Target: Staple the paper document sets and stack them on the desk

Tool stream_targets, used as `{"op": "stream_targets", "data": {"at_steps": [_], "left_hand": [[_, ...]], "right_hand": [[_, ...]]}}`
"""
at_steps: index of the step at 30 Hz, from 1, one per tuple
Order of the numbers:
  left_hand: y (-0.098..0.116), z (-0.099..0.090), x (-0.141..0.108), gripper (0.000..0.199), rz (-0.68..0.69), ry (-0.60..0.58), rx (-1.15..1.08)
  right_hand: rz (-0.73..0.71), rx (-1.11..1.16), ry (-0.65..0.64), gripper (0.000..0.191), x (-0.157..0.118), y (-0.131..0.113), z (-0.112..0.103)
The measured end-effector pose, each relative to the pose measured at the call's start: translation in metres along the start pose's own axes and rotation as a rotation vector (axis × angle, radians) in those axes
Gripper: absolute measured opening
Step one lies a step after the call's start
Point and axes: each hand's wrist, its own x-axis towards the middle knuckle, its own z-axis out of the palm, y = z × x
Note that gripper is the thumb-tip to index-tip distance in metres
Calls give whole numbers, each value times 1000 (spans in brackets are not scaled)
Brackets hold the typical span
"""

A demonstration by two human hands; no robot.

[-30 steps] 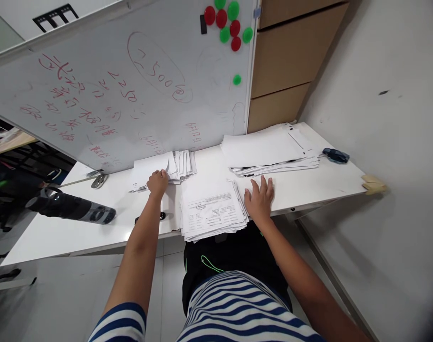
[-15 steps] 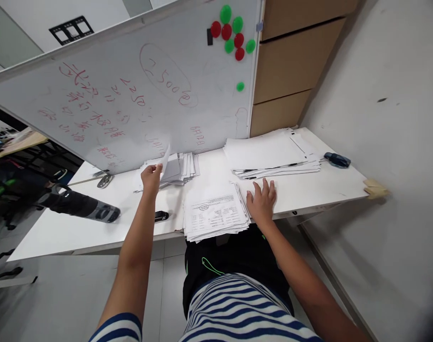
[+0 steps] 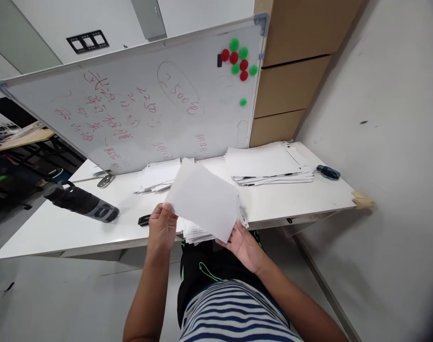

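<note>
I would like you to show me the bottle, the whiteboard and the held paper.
Bottle (image 3: 82,203), head view: middle of its body.
Whiteboard (image 3: 182,126), head view: bare white surface.
Paper (image 3: 204,199), head view: its blank face.

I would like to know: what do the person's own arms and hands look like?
The left hand and right hand are bare: no gloves, and no watch or ring shows. Both forearms are uncovered as far as visible; no sleeve is in view. The shirt has navy and white stripes.

- The light is bright and even.
- Soft shadows lie on the smooth white wall (image 3: 390,166).
- The long white table (image 3: 273,202) looks stretched toward the left edge.
</note>
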Motion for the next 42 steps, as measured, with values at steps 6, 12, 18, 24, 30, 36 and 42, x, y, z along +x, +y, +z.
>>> {"op": "stream_targets", "data": {"at_steps": [6, 12, 18, 24, 30, 36, 42], "left_hand": [[-35, -40, -22, 28, -77, 89, 187], [-44, -59, -31, 22, -244, -80, 181], [-33, -61, -14, 39, -235, -222, 162], [-42, -56, 1, 45, -199, -231, 404], [-60, -48, 2, 43, -174, -293, 529], [-68, -50, 3, 40, -41, -200, 588], [-73, -50, 1, 41, -66, -108, 577]], "right_hand": [[-129, -43, 203, 46, 12, -4, -4], [-173, -515, 200, 43, 23, -22, -11], [-356, -812, 202, 36, 26, -48, -11], [-396, -847, 248, 31, 37, -31, -25], [-412, -855, 332, 34, 38, -13, -33], [-457, -931, 350, 39, 40, -11, -37], [-610, -1089, 319, 32, 38, -9, -41]]}}
